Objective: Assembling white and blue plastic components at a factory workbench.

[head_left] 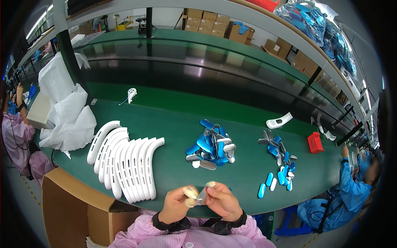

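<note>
Close to the table's front edge, my left hand (175,204) and my right hand (223,202) meet, both with closed fingers. Between their fingertips is a small translucent greyish piece (202,196), which both pinch; its exact kind is hard to make out. Cream-coloured finger cots cover some of my fingertips. Just beyond my hands lies a heap of blue and silver oval pieces (211,144). To the left, long curved white plastic parts with slots (124,165) lie side by side in a row. A looser group of blue and silver oval pieces (283,175) is spread to the right.
A red bin (315,142) and a curved white part (279,120) stand farther right. White foam wrapping (68,111) is heaped at left, near a small white part with a blue wire (131,95). An open cardboard box (78,206) sits below. Co-workers sit at both sides.
</note>
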`<state>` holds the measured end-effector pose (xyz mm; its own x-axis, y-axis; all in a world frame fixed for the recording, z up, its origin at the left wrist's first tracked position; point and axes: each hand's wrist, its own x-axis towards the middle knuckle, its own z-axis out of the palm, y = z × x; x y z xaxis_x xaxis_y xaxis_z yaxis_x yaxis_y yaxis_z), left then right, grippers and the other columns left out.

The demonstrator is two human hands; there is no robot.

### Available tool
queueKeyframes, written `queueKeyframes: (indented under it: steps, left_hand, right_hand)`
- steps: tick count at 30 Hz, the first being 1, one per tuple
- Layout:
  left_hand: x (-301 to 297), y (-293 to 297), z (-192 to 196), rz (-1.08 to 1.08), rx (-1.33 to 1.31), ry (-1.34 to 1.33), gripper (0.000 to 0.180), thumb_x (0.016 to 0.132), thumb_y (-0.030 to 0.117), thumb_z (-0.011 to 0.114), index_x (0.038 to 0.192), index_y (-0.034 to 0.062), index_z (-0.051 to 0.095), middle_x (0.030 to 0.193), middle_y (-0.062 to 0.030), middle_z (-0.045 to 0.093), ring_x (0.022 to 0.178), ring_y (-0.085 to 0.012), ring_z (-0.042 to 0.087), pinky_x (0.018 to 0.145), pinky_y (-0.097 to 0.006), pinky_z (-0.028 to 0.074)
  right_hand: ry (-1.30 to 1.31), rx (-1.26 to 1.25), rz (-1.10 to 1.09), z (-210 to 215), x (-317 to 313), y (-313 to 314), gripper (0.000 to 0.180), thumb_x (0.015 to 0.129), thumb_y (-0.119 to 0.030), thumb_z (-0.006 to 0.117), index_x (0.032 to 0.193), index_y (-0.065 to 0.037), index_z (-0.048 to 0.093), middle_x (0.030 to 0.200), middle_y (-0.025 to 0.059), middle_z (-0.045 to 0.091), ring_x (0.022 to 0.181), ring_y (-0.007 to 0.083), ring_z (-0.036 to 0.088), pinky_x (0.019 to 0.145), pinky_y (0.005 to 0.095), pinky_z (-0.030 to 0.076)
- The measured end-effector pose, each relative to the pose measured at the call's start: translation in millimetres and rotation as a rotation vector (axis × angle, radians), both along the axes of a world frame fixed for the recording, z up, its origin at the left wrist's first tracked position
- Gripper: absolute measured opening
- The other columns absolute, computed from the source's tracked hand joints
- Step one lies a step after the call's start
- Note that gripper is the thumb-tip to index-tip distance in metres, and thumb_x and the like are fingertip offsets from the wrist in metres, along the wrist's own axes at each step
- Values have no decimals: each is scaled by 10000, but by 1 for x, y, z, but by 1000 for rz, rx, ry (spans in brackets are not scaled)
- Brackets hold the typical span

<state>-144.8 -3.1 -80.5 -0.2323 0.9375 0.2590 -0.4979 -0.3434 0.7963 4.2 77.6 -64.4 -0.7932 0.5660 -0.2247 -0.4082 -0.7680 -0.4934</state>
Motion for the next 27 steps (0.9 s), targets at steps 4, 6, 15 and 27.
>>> queueKeyframes:
  steps: [4,6,15,27]
  left_hand:
    - [-20,6,-5,144,-34,-335,13,900,31,579,901,18,578,864,-68,637,769,-148,577,732,-290,468]
    - [-25,3,-3,242,-193,366,232,837,83,645,1067,67,621,1154,-174,581,1083,-285,529,912,-374,423]
    - [-25,-1,32,669,-603,1555,681,702,152,752,1326,74,491,1460,-285,249,1332,-477,228,998,-584,231]
    - [-48,-4,16,544,-426,1065,677,740,-132,471,1398,-34,346,1171,-212,480,1144,-362,476,937,-387,392]
  right_hand:
    - [82,111,-232,6,10,13,140,942,-132,535,961,3,568,798,128,655,767,217,663,727,400,557]
    - [-38,223,-272,17,12,13,138,936,-126,542,950,9,567,783,134,649,742,219,663,692,349,548]
    - [-334,545,-452,28,24,13,103,878,3,610,976,33,597,887,115,660,742,175,649,684,287,532]
    - [-485,821,-415,60,15,25,142,837,27,639,976,33,607,848,96,654,695,154,628,667,257,514]
